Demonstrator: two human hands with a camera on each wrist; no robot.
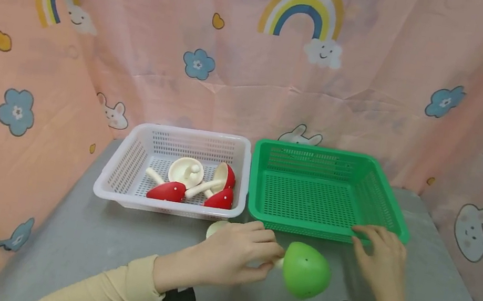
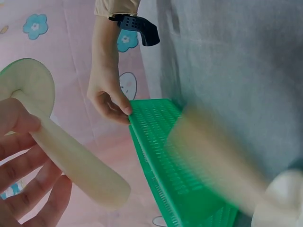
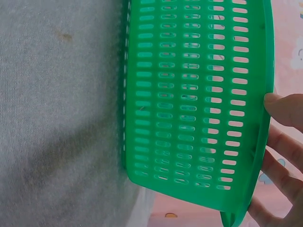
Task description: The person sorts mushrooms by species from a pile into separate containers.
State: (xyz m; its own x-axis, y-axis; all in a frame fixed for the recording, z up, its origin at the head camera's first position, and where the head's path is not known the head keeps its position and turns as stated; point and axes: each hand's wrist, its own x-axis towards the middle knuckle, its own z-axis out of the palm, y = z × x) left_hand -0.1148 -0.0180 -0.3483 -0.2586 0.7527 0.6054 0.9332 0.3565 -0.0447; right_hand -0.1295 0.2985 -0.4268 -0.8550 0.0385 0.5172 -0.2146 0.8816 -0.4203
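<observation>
My left hand (image 1: 236,253) holds a toy mushroom with a green cap (image 1: 306,271) above the grey cloth. Its thumb and fingers pinch the cream stem (image 2: 80,161) near the cap. Partly hidden behind this hand is a cream round thing (image 1: 215,227); a blurred cream stem-like shape (image 2: 213,161) also shows in the left wrist view, its kind unclear. Over at the green basket (image 1: 303,227), my right hand (image 1: 382,256) grips the front rim near the right corner, thumb (image 3: 284,108) on the outside and fingers over the edge. Nothing shows inside that basket.
Left of the green basket, touching or nearly so, stands a white basket (image 1: 167,206) with several toy mushrooms, some red-capped (image 1: 167,191). Both baskets rest on the grey cloth (image 1: 126,238). A pink patterned curtain (image 1: 230,101) hangs behind and at the sides.
</observation>
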